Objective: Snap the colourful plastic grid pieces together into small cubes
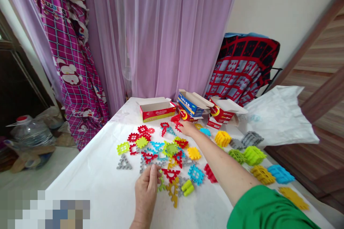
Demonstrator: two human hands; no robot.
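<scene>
My right hand (pixel 186 128) reaches across the table toward the boxes, its fingers closed on red plastic interlocking pieces (pixel 175 118). Nearer to me, my left hand (pixel 147 182) is closed, thumb pressed against the fingers; whatever it may hold is hidden. Around it lie a light-green toothed piece (pixel 161 183), a red triangular piece (pixel 171 175) and a mustard triangular piece (pixel 173 190). Loose red, blue, green, yellow and grey pieces overlap in the middle, among them a green square (pixel 171 149) and a blue window-shaped square (pixel 196 175).
An open red box (pixel 157 111) stands at the back, beside a blue box (pixel 189 104) stacked on a red one and more red boxes (pixel 221 110). Stacks sorted by colour, such as a green stack (pixel 254 155), line the right side. A white sack (pixel 279 118) lies behind them.
</scene>
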